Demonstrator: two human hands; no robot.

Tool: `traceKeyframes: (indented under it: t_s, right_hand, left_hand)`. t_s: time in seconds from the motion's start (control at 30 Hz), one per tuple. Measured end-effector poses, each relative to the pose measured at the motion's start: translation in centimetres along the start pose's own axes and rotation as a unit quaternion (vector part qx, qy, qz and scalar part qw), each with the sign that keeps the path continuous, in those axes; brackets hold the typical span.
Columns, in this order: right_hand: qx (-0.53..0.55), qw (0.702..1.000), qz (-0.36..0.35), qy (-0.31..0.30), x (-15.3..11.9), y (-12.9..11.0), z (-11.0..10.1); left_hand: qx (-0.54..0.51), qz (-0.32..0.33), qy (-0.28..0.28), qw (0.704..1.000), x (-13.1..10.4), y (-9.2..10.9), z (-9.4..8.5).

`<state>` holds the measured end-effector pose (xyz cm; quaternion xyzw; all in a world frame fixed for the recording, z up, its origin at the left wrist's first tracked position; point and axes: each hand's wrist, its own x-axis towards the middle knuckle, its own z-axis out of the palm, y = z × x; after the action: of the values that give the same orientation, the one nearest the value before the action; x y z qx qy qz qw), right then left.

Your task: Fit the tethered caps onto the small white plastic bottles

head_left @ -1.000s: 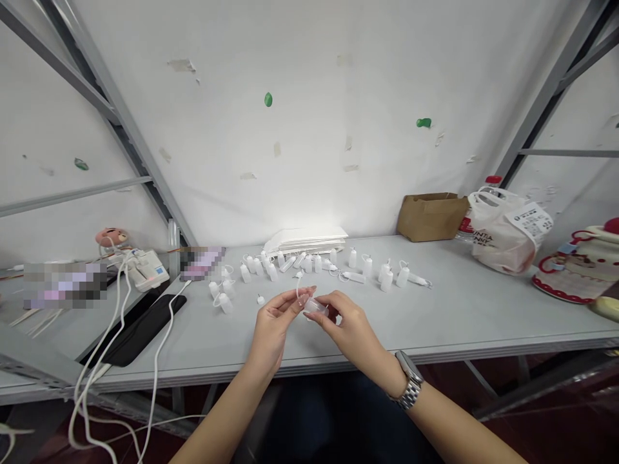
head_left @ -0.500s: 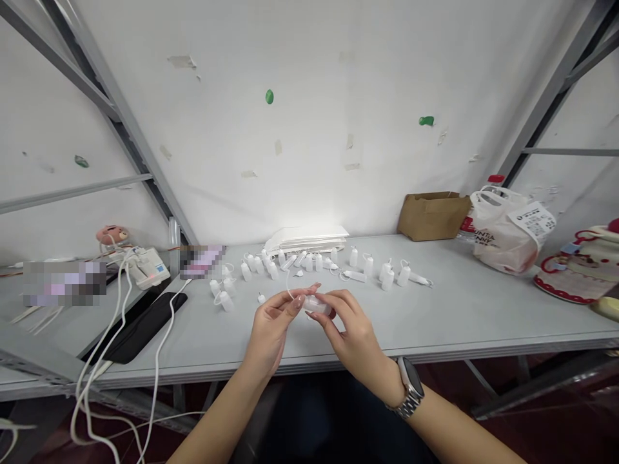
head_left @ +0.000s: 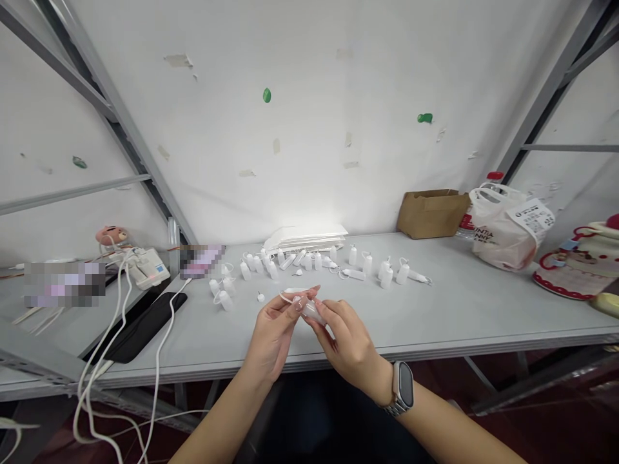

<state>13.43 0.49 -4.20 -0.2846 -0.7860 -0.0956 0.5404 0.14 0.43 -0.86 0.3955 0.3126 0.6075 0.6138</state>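
Between my two hands is a small translucent white bottle [head_left: 313, 312], tilted over the front of the grey table. My left hand [head_left: 276, 328] pinches its top end, where a white strap loops out. Around the bottle's body, the fingers of my right hand [head_left: 349, 341] are closed; a watch is on that wrist. Beyond my hands stand several similar white bottles [head_left: 386, 278] with looped caps, and some lie on their sides. A small loose white cap [head_left: 260, 297] sits left of my hands, and another white piece [head_left: 298, 272] lies farther back.
White sheets [head_left: 307, 239] are stacked against the wall. At right are a brown box [head_left: 432, 216], a plastic bag [head_left: 503, 235] and a red-and-cream bag [head_left: 578, 267]. Left are a black case [head_left: 145, 328], white cables [head_left: 157, 374], a power strip [head_left: 149, 269] and a blurred screen [head_left: 202, 261].
The held bottle has tilted, its right end now lower, and its strap has moved down close to my left fingers. My right hand and wrist have shifted slightly left and turned.
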Motion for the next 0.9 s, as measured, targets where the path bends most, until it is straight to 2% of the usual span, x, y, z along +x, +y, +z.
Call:
traceKeyframes:
  t_s: [0.1, 0.17, 0.2, 0.27, 0.33, 0.4, 0.43, 0.47, 0.53, 0.57, 0.67, 0.73, 0.77, 0.83, 0.9]
  right_hand:
    - [0.032, 0.999, 0.012, 0.015, 0.0, -0.5, 0.0]
    - [0.097, 0.993, 0.067, 0.023, 0.2, -1.0, -0.2]
    - [0.143, 0.983, 0.116, 0.021, 0.5, -1.2, -0.4]
    - [0.253, 0.935, 0.25, -0.009, 1.2, -1.3, -0.9]
    - [0.364, 0.85, 0.375, -0.063, 2.0, -1.1, -1.4]
    - [0.442, 0.777, 0.437, -0.1, 2.7, -0.8, -1.8]
    - [0.462, 0.758, 0.448, -0.107, 2.9, -0.6, -1.8]
    - [0.468, 0.752, 0.451, -0.106, 3.1, -0.5, -1.9]
    - [0.45, 0.767, 0.447, -0.101, 3.0, -0.4, -1.8]
    - [0.425, 0.786, 0.438, -0.098, 2.8, -0.5, -1.6]
    - [0.302, 0.881, 0.356, -0.071, 1.9, -0.8, -1.2]
    - [0.204, 0.944, 0.255, -0.041, 1.3, -0.9, -0.8]
    - [0.158, 0.966, 0.201, -0.028, 1.0, -0.9, -0.7]
    - [0.078, 0.991, 0.106, -0.012, 0.5, -0.7, -0.4]
    - [0.016, 0.999, 0.043, -0.006, 0.2, -0.5, -0.2]
  left_hand:
    - [-0.007, -0.008, -0.017, 1.0, -0.1, 0.1, -0.1]
    - [-0.008, -0.016, -0.033, 0.999, -0.2, 0.2, -0.2]
    - [-0.007, -0.021, -0.041, 0.999, -0.2, 0.2, -0.3]
    - [-0.005, -0.03, -0.049, 0.998, -0.2, 0.2, -0.4]
    - [0.008, -0.029, -0.05, 0.998, -0.1, 0.3, -0.4]
    - [0.035, -0.019, -0.046, 0.998, -0.1, 0.4, -0.4]
    - [0.048, -0.013, -0.044, 0.998, -0.1, 0.5, -0.3]
    - [0.057, -0.009, -0.042, 0.997, -0.1, 0.7, -0.3]
    - [0.063, -0.005, -0.033, 0.997, -0.2, 1.0, -0.2]
    - [0.066, -0.005, -0.025, 0.998, -0.2, 1.2, -0.2]
    - [0.085, -0.001, 0.015, 0.996, -0.1, 1.4, -0.2]
    - [0.087, 0.005, 0.041, 0.995, -0.1, 1.2, -0.2]
    - [0.081, 0.008, 0.052, 0.995, -0.1, 1.0, -0.2]
    - [0.06, 0.011, 0.066, 0.996, -0.1, 0.6, -0.1]
    - [0.035, 0.012, 0.073, 0.997, -0.2, 0.1, 0.1]
